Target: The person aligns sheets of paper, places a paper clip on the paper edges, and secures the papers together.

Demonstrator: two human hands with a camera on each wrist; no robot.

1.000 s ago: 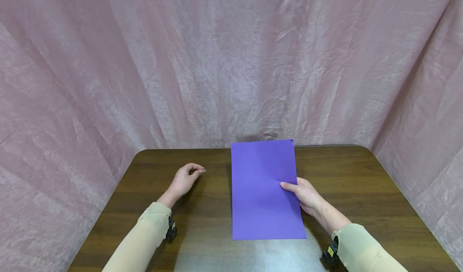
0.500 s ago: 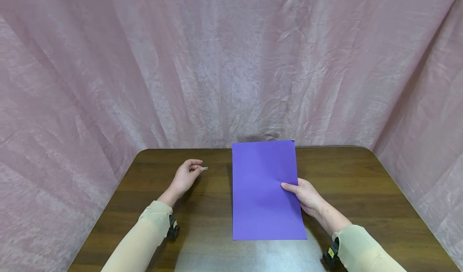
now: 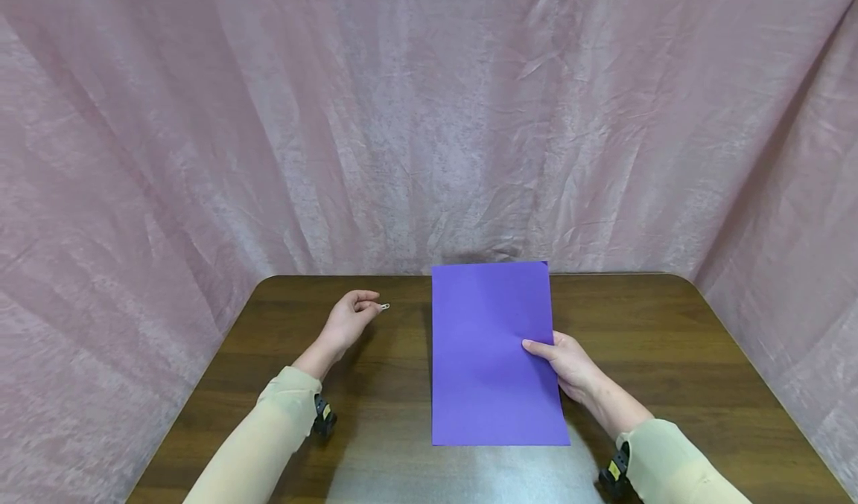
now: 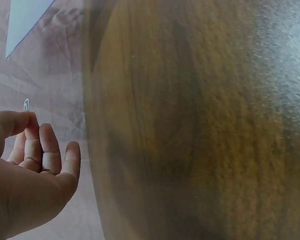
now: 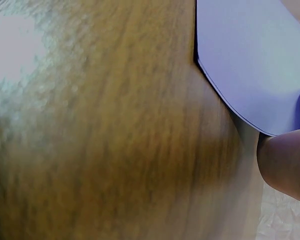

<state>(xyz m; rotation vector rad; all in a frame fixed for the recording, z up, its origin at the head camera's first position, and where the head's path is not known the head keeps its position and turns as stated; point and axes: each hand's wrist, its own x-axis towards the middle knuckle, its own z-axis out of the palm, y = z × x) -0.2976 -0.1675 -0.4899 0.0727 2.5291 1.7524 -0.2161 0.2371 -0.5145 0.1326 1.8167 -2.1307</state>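
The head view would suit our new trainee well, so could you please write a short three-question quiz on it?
1. What colour is the paper in the right hand? A) yellow B) purple C) green
2. True or false: the left hand is touching the paper.
3. Fill the gap: the left hand pinches a small ____.

Key: 1. B; 2. False; 3. paper clip.

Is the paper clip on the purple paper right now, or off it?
Off it. The left hand pinches the paper clip, and wood-grain tabletop shows between that clip and the purple paper in the head view.
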